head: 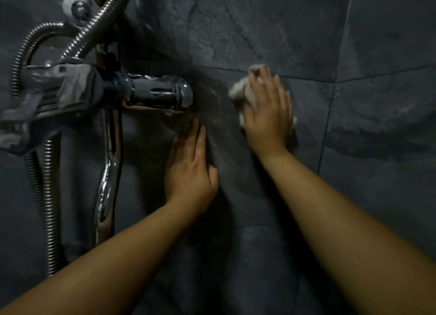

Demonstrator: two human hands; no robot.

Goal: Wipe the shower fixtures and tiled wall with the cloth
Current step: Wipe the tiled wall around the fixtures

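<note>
Dark grey tiled wall across the whole frame, darker patch at centre. Chrome mixer tap at middle left, ribbed metal hose looping from upper left down the left edge. Right hand right of centre, fingers straight and spread, pressing the pale cloth flat against the wall, near the tap's end. Left hand at centre, below the tap, fingers straight, flat on the tile, holding nothing.

Head view; close, facing tiled wall
</note>
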